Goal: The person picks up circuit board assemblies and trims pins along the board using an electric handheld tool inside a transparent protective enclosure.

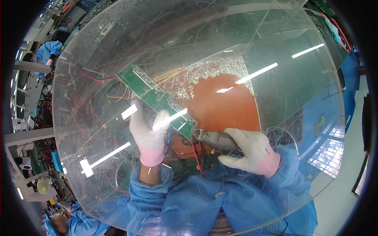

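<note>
The long, narrow circuit board [157, 101] lies aslant above the tabletop [275, 100], held at its near long edge by the gloved left hand [147, 131], whose thumb side presses on the green face. It should handle as light and stiff, smooth enough to slide a little under a knit glove, and brittle around its small raised components and pale strips; the bare long edges look the safest place to take hold. At its lower right corner sits the metal nose of a grey tool [216, 139], a rounded, hard body gripped by the right hand [252, 149]; whether the jaws are parted there is hard to make out through the scratched, glare-streaked clear shield [275, 23]. Both gloves are soft white fabric with pink cuffs. Beyond the board lies a flat, straight-edged, orange-brown mat [224, 110], its far part strewn with thin, bright, crinkled metal clippings [214, 65]. Slim, flexible red wires [196, 155] run below the tool's nose.
</note>
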A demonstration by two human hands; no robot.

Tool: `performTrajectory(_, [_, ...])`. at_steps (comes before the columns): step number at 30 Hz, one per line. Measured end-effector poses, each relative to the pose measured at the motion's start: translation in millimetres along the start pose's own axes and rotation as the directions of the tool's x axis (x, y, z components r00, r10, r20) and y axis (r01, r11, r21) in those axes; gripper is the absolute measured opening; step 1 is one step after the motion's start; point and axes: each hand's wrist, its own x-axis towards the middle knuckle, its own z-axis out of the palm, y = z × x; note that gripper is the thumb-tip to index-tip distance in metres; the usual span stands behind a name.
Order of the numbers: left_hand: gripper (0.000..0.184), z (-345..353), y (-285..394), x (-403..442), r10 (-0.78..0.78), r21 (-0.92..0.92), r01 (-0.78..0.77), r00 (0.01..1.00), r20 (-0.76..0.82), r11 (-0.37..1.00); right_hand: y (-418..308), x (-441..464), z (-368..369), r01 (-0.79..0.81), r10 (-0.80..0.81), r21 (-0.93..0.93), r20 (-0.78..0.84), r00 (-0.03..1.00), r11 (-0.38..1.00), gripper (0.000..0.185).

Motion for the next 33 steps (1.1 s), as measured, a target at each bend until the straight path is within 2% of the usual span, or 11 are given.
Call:
performTrajectory(3, [0.047, -3.5, -2.5, -1.3, -0.030, -0.028, 0.030, 1.000, 0.002, 0.999, -0.3, 2.1, 0.7, 0.010, -0.010, 0.009, 0.013, 1.000, 1.000, 0.051])
performTrajectory(8, [0.052, -6.9, -6.1, -3.3, -0.055, -0.115, 0.056, 0.998, 0.011, 0.992, -3.2, 2.8, -5.3, -0.081, 0.081, 0.027, -0.011, 0.997, 0.996, 0.052])
performTrajectory(12, [0.055, -7.7, -5.1, -2.7, 0.013, -0.072, -0.011, 0.999, 0.033, 0.997, -4.9, 6.6, -6.1, -0.019, 0.021, -0.048, 0.036, 0.999, 0.999, 0.052])
performTrajectory(18, [0.057, -6.9, -9.0, -3.8, 0.100, -0.008, -0.100, 0.995, 0.013, 0.995, -4.4, 9.0, -1.2, 0.004, -0.003, -0.084, 0.020, 1.000, 0.996, 0.054])
performTrajectory(22, [0.063, -10.3, -15.3, -3.9, 0.264, 0.180, -0.278, 0.960, 0.095, 0.944, -3.0, 6.8, -1.2, -0.001, 0.002, -0.102, 0.010, 1.000, 0.995, 0.055])
performTrajectory(23, [0.063, -10.1, -13.3, -5.1, 0.263, 0.178, -0.276, 0.960, 0.094, 0.944, -3.4, 6.9, -1.3, -0.002, 0.003, -0.103, 0.011, 1.000, 0.995, 0.055])
performTrajectory(27, [0.067, -6.6, 4.7, -12.1, 0.023, 0.101, -0.031, 0.997, 0.077, 0.994, -4.7, 7.8, -1.6, 0.024, -0.022, -0.114, 0.016, 1.000, 0.993, 0.055])
performTrajectory(33, [0.069, -4.6, 1.6, -10.6, 0.119, 0.054, -0.124, 0.990, 0.078, 0.991, -4.2, 4.5, -0.7, -0.012, 0.015, -0.118, 0.028, 0.999, 0.993, 0.054])
